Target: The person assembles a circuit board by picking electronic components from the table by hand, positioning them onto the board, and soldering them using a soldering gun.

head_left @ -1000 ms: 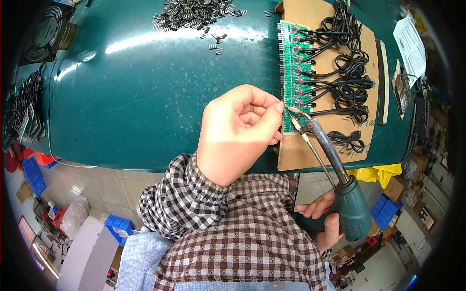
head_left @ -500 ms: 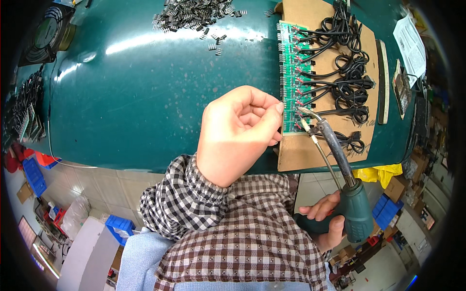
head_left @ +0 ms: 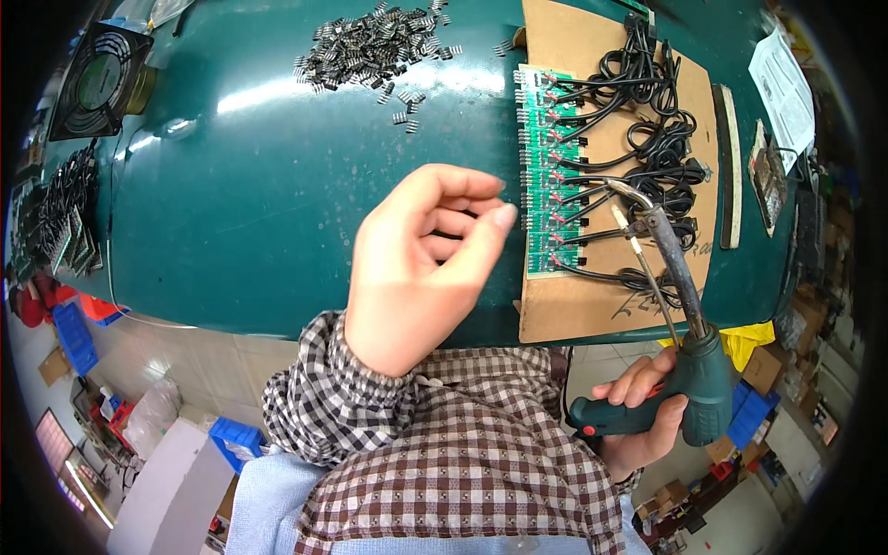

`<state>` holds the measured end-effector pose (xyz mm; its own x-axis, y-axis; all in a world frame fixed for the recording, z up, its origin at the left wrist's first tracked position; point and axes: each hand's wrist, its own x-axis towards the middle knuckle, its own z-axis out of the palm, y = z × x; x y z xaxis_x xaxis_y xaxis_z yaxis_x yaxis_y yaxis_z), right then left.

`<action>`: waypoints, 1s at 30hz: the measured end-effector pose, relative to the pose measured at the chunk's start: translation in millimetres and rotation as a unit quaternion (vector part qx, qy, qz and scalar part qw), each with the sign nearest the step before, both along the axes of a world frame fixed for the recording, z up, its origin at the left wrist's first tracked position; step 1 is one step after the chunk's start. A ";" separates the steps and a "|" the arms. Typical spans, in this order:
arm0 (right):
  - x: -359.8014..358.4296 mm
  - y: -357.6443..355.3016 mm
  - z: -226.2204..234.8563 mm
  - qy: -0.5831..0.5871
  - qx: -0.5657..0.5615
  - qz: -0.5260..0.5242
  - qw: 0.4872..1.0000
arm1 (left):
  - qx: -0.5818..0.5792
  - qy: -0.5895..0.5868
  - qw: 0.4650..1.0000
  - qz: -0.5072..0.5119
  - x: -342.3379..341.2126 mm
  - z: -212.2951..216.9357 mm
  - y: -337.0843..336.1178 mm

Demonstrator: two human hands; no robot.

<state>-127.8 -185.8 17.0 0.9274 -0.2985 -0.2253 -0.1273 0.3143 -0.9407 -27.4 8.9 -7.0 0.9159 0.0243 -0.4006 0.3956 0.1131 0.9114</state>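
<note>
A row of small green circuit boards with metal pins lies along the left side of a brown cardboard sheet. Red and black wires join the boards to coiled black cables. Left of the row, my left hand hovers apart from the boards, fingers curled, a gap between thumb and forefinger, with nothing seen in it. My right hand grips the green handle of a soldering gun. Its bent tip hangs over the cables just right of the boards, and a thin feed tube runs beside the barrel.
Many small black pinned connectors lie heaped at the back of the green table. A fan and more cabled boards sit at the left. A dark and pale strip and a paper sheet lie at the right.
My left hand has drawn back leftward from the boards, its thumb and forefinger parting. The soldering gun has moved right and its tip has left the boards. The view has shifted slightly.
</note>
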 end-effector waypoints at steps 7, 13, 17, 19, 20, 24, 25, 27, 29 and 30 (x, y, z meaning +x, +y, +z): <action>-2.9 -8.9 -6.8 -0.005 0.040 0.020 0.999 | -0.017 0.024 0.998 -0.063 8.9 -11.2 -7.2; 1.7 -7.5 -6.6 -0.003 -0.018 0.019 1.000 | -0.019 0.035 0.997 -0.059 10.1 -12.1 -9.9; 1.4 -8.9 -7.7 -0.005 -0.005 0.026 1.000 | -0.024 0.034 0.998 -0.049 9.5 -11.5 -10.5; 1.1 -8.4 -7.9 -0.004 -0.006 0.027 1.000 | -0.028 0.028 0.998 -0.047 8.7 -12.5 -12.0; 1.1 -8.0 -8.1 -0.004 -0.008 0.027 1.000 | -0.026 0.018 0.999 -0.041 7.7 -14.6 -13.3; 0.9 -6.4 -8.3 -0.008 -0.011 0.023 1.000 | -0.024 0.035 0.999 -0.033 7.3 -11.2 -16.8; 0.7 -6.0 -8.2 -0.015 -0.004 0.022 1.000 | -0.025 0.034 0.999 -0.031 7.2 -11.1 -14.1; 1.0 -5.4 -6.8 -0.024 0.001 0.021 0.999 | 0.106 -0.155 0.976 0.110 6.6 -10.5 0.0; 0.3 -5.7 -7.8 -0.033 -0.001 0.008 0.999 | 0.389 -0.246 0.878 0.131 22.0 -16.0 24.5; 1.2 -4.4 -7.0 -0.034 0.000 0.010 0.999 | 0.453 -0.236 0.856 0.076 27.8 -19.0 34.8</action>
